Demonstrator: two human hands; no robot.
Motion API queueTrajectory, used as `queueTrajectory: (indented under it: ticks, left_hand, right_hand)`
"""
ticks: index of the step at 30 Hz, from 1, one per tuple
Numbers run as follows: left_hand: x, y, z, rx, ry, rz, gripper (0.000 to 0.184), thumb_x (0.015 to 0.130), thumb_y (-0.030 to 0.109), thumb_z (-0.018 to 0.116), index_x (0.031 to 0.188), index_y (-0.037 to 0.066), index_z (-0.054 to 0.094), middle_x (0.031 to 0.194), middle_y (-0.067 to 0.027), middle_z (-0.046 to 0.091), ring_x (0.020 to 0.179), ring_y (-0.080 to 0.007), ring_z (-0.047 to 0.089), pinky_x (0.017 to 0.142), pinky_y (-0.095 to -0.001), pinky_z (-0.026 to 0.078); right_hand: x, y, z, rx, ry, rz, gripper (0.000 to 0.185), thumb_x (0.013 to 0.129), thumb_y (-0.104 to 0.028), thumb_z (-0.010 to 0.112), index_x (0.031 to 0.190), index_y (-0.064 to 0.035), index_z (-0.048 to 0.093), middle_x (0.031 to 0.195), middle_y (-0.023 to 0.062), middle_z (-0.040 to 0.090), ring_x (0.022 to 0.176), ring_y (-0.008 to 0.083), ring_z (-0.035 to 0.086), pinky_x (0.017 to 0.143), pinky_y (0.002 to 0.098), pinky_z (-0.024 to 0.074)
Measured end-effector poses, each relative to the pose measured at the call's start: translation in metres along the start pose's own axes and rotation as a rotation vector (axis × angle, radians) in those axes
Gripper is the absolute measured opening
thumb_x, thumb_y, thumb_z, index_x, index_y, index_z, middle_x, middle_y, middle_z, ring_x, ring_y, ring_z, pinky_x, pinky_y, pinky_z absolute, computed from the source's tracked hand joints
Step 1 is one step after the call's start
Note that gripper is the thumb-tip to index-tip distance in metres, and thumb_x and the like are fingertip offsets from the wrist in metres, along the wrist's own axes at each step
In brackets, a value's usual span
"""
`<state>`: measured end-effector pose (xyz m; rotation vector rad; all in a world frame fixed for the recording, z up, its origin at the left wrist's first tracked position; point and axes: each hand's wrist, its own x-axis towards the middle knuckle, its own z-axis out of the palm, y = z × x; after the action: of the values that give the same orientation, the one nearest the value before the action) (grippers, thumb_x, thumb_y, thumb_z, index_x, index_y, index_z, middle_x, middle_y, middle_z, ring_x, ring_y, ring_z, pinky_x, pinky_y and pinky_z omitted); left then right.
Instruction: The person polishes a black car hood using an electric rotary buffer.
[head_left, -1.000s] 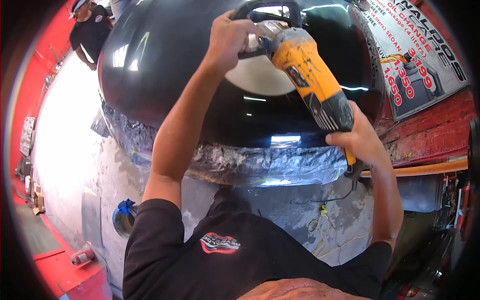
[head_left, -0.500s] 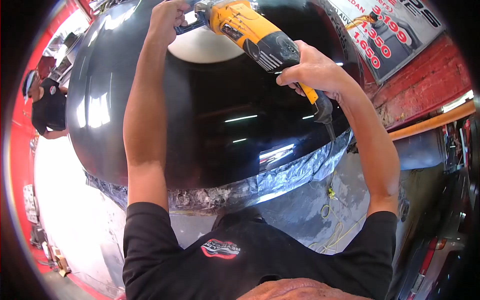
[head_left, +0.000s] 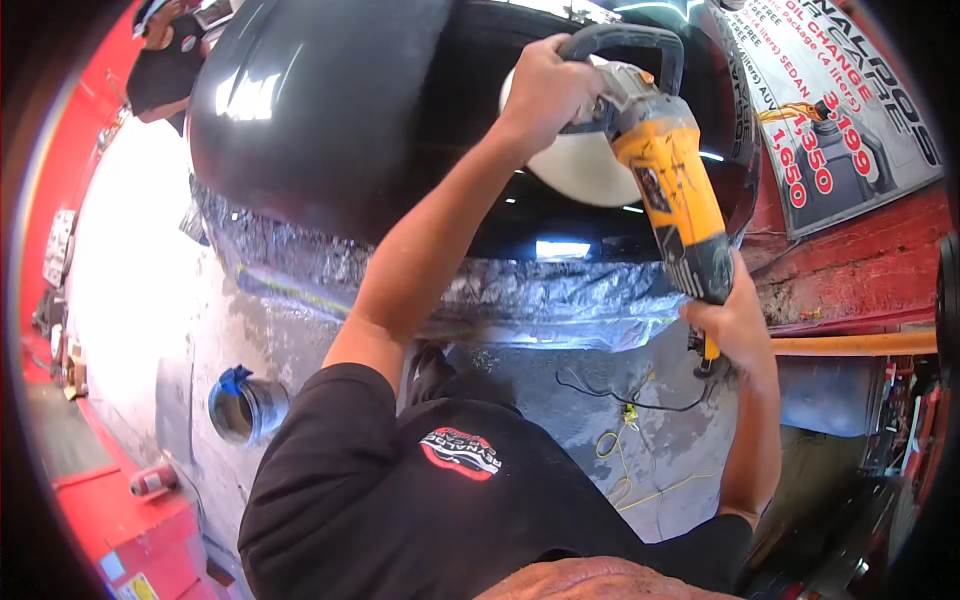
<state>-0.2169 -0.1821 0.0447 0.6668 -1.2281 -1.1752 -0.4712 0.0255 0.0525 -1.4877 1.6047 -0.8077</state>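
My left hand [head_left: 548, 97] is wrapped round the black loop handle at the head of a yellow and black polisher [head_left: 672, 180]. The fingers of my right hand [head_left: 735, 318] close round the polisher's rear grip, near its cord. Under the tool's head, a round white pad [head_left: 582, 172] lies against a glossy black car panel [head_left: 330, 120], partly covered by my left hand and the tool. Crinkled plastic sheeting [head_left: 500, 290] runs along the panel's near edge.
A person in a black shirt [head_left: 165, 68] stands at the upper left. A bucket with blue material [head_left: 248, 408] is on the floor. A cord [head_left: 640, 405] lies near my feet. At the right are a price sign [head_left: 830, 110] and an orange pipe [head_left: 860, 343].
Both hands and the polisher first moved left and away across the panel, then came back right and nearer me. The view shifted too. Both hands kept their hold.
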Motion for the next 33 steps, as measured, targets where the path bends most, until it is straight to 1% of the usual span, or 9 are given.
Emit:
queueTrajectory:
  ticks: [3, 9, 13, 16, 20, 24, 28, 32, 33]
  left_hand:
    - [-0.068, 0.022, 0.005, 0.025, 0.077, -0.056, 0.017, 0.074, 0.0, 0.066, 0.091, 0.001, 0.065, 0.066, 0.0002, 0.055, 0.05, -0.0066, 0.047, 0.043, -0.0243, 0.035]
    - [-0.171, 0.058, -0.037, 0.14, 0.371, -0.121, 0.011, 0.079, -0.002, 0.062, 0.088, 0.002, 0.059, 0.063, 0.0012, 0.05, 0.045, -0.0051, 0.041, 0.042, -0.0231, 0.035]
    - [-0.183, 0.073, -0.058, 0.203, 0.381, -0.081, 0.009, 0.082, -0.004, 0.059, 0.089, 0.001, 0.055, 0.055, 0.0008, 0.043, 0.039, -0.0072, 0.034, 0.042, -0.0248, 0.036]
    - [-0.159, 0.082, -0.055, 0.25, 0.359, -0.113, 0.01, 0.082, -0.004, 0.059, 0.09, 0.0, 0.056, 0.056, 0.0009, 0.044, 0.04, -0.0071, 0.034, 0.045, -0.0256, 0.038]
    - [-0.105, 0.077, -0.042, 0.258, 0.308, -0.109, 0.011, 0.079, -0.004, 0.061, 0.088, 0.001, 0.058, 0.058, 0.0016, 0.046, 0.041, -0.0069, 0.038, 0.044, -0.0259, 0.04]
    - [-0.038, 0.059, -0.025, 0.289, 0.189, -0.123, 0.008, 0.081, -0.002, 0.061, 0.085, 0.004, 0.059, 0.057, 0.0029, 0.044, 0.042, -0.0071, 0.037, 0.047, -0.0275, 0.04]
    - [0.029, 0.037, 0.009, 0.281, -0.019, -0.14, 0.005, 0.081, 0.001, 0.062, 0.082, 0.005, 0.059, 0.057, 0.0035, 0.042, 0.043, -0.0073, 0.035, 0.049, -0.028, 0.039]
    - [0.088, 0.002, 0.05, 0.255, -0.236, -0.111, 0.006, 0.085, 0.007, 0.064, 0.09, 0.006, 0.062, 0.06, 0.0057, 0.041, 0.045, -0.0063, 0.035, 0.051, -0.0279, 0.039]
    - [0.091, 0.0, 0.067, 0.228, -0.281, -0.02, 0.006, 0.079, 0.005, 0.061, 0.078, 0.008, 0.055, 0.058, 0.0033, 0.043, 0.042, -0.0088, 0.042, 0.039, -0.027, 0.034]
  right_hand:
    - [-0.039, 0.034, 0.002, 0.029, -0.031, -0.045, 0.083, 0.07, 0.005, 0.076, 0.145, 0.0028, 0.04, 0.118, 0.0074, 0.064, 0.109, 0.0148, 0.062, 0.1, 0.0315, 0.0476]
    - [-0.064, 0.038, 0.035, -0.098, -0.171, -0.163, 0.092, 0.073, -0.009, 0.078, 0.152, 0.0001, 0.033, 0.116, 0.0296, 0.069, 0.112, 0.042, 0.069, 0.098, 0.0422, 0.0518]
    - [-0.053, 0.032, 0.045, -0.111, -0.263, -0.18, 0.088, 0.072, -0.01, 0.078, 0.149, 0.0022, 0.035, 0.116, 0.0305, 0.068, 0.111, 0.0426, 0.069, 0.097, 0.0428, 0.0519]
    - [-0.033, 0.031, 0.041, -0.012, -0.295, -0.215, 0.086, 0.072, -0.01, 0.078, 0.147, 0.0028, 0.038, 0.117, 0.0286, 0.068, 0.111, 0.0405, 0.07, 0.097, 0.0418, 0.052]
    - [-0.005, 0.02, 0.024, 0.025, -0.252, -0.165, 0.087, 0.069, -0.004, 0.082, 0.145, 0.001, 0.041, 0.117, 0.0128, 0.067, 0.108, 0.0201, 0.064, 0.098, 0.0343, 0.05]
    - [0.019, 0.021, 0.009, 0.058, -0.149, -0.194, 0.086, 0.07, -0.01, 0.08, 0.145, 0.0045, 0.04, 0.121, 0.0236, 0.067, 0.116, 0.0338, 0.067, 0.102, 0.0375, 0.0486]
    - [0.035, 0.036, -0.008, 0.134, -0.023, -0.181, 0.088, 0.069, -0.008, 0.082, 0.145, 0.0055, 0.04, 0.12, 0.0203, 0.067, 0.114, 0.029, 0.066, 0.102, 0.0364, 0.0485]
    - [0.035, 0.032, -0.032, 0.238, 0.09, -0.031, 0.075, 0.07, -0.003, 0.081, 0.136, 0.0018, 0.047, 0.106, 0.0071, 0.066, 0.087, 0.0143, 0.065, 0.079, 0.0298, 0.0537]
    - [0.037, 0.037, -0.037, 0.261, 0.108, -0.045, 0.073, 0.071, -0.002, 0.081, 0.136, 0.0029, 0.048, 0.103, 0.0068, 0.066, 0.078, 0.0126, 0.064, 0.069, 0.0283, 0.0527]
